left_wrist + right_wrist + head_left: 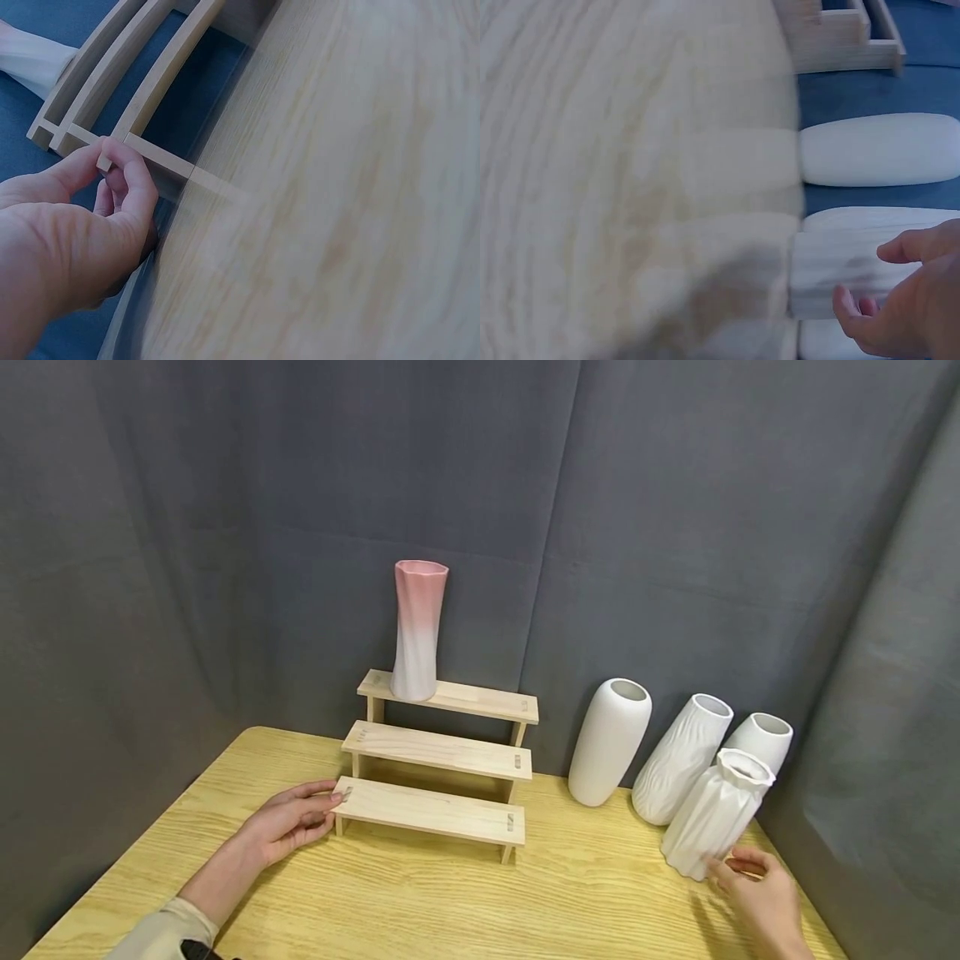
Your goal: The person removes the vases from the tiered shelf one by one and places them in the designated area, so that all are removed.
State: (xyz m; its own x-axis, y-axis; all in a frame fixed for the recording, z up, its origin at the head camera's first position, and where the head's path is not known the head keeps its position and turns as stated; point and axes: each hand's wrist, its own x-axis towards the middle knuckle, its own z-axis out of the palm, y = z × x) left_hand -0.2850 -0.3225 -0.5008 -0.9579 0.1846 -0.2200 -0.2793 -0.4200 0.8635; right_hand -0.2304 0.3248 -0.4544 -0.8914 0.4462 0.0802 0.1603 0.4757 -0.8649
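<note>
A three-tier wooden display stand (pixel 431 811) stands mid-table. My left hand (pixel 296 818) pinches the left end of its lowest board between thumb and fingers; the left wrist view shows the same hand (pixel 90 217) with the board's corner in the pinch. On the top tier, a pink-to-white twisted vase (pixel 420 631) is upright. At the right, my right hand (pixel 757 889) is beside the lower part of a white pleated vase (pixel 716 814) with a ruffled rim. In the right wrist view, that hand (pixel 907 296) has thumb and fingers apart, overlapping the vase.
Behind the pleated vase are a white wavy-ribbed vase (pixel 682 760) and another white vase (pixel 765 735), partly hidden. A smooth white vase (pixel 609 743) stands left of them. Grey curtains (pixel 480 510) enclose the wood-grain table (pixel 420 902) at the back and sides.
</note>
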